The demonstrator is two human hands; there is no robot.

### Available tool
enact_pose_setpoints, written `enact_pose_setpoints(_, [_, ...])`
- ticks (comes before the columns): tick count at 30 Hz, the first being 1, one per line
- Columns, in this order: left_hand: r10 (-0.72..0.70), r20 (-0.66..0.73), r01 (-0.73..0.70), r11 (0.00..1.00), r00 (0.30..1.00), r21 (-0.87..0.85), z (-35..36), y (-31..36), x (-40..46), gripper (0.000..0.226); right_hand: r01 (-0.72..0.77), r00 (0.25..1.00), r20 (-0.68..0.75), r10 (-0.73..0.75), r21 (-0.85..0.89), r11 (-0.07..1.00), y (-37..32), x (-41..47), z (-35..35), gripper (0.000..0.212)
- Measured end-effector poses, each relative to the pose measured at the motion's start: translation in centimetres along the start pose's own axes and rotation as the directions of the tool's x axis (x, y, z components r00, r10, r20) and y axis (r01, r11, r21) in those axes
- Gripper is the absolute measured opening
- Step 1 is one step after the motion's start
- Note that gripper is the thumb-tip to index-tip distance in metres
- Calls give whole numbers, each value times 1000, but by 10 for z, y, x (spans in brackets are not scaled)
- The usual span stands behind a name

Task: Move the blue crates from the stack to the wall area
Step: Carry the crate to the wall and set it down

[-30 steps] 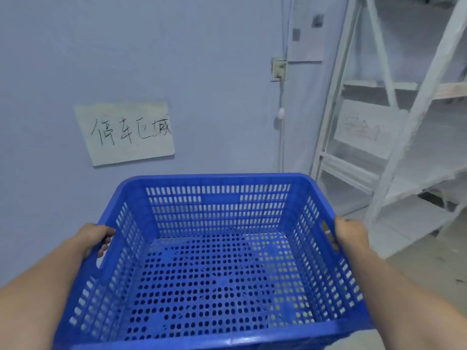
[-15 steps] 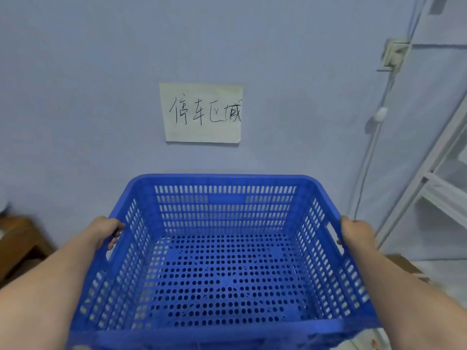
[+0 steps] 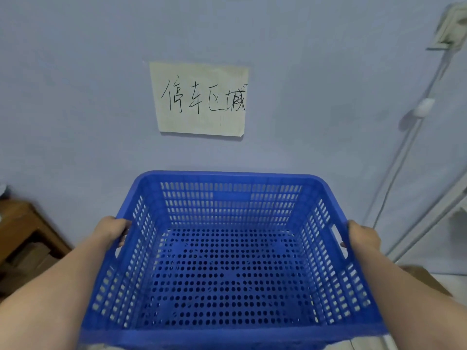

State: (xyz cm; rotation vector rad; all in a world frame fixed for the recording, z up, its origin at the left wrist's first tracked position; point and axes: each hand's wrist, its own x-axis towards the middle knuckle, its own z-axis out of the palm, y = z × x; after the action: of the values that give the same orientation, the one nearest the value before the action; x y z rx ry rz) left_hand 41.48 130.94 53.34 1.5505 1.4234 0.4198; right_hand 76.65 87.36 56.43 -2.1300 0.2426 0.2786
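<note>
- Right in front of the wall [image 3: 75,97], under the handwritten paper sign [image 3: 201,99], is where the blue crate [image 3: 227,261] sits in the air, held out level at about waist height, nothing inside it.
- Left hand [image 3: 111,231] has its fingers curled over the left rim by the handle slot; right hand [image 3: 362,238] grips the right side at the matching slot [image 3: 340,239]. Both are wrapped on it, not just resting.
- My read on handling: perforated plastic all round, so probably pretty light for its size, and stiff enough not to sag. Bulky more than heavy, hence two hands.
- Those side slots are the obvious place to grab. The thick rolled rim gives a decent lip too, and the mesh walls aren't slippery-looking.
- Not fragile I'd say, though thin ribs between holes could crack if it's dropped on a corner.
- Can't see the floor under it from this angle, so I can't tell how much room there is to set it down.
- Wooden furniture [image 3: 22,238] sits off to the left, a white shelf frame [image 3: 434,223] and a dangling cable [image 3: 404,157] to the right, so keep it centred going down.
</note>
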Motion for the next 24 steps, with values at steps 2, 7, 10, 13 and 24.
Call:
enact_pose_setpoints(2, [-12,11,12,1000,1000,18,6,0,20,31,-28,1000,5,28,-5,1000,2,7,12,35])
enact_pose_setpoints(7, [-62,39,60,997,997,56,22,-4,63,20,-107,994,0,108,-36,994,11,28,45,45])
enact_pose_setpoints(10, [-93,88,90,995,992,30,35,-9,85,18,-124,992,-11,123,-87,989,13,42,59,46])
enact_pose_setpoints(13, [-107,124,105,994,987,20,48,-9,101,15,-107,994,-29,104,-147,983,7,53,64,44])
enact_pose_setpoints(24, [-79,132,74,996,988,40,57,-5,111,17,-34,998,47,46,-218,975,13,59,79,26])
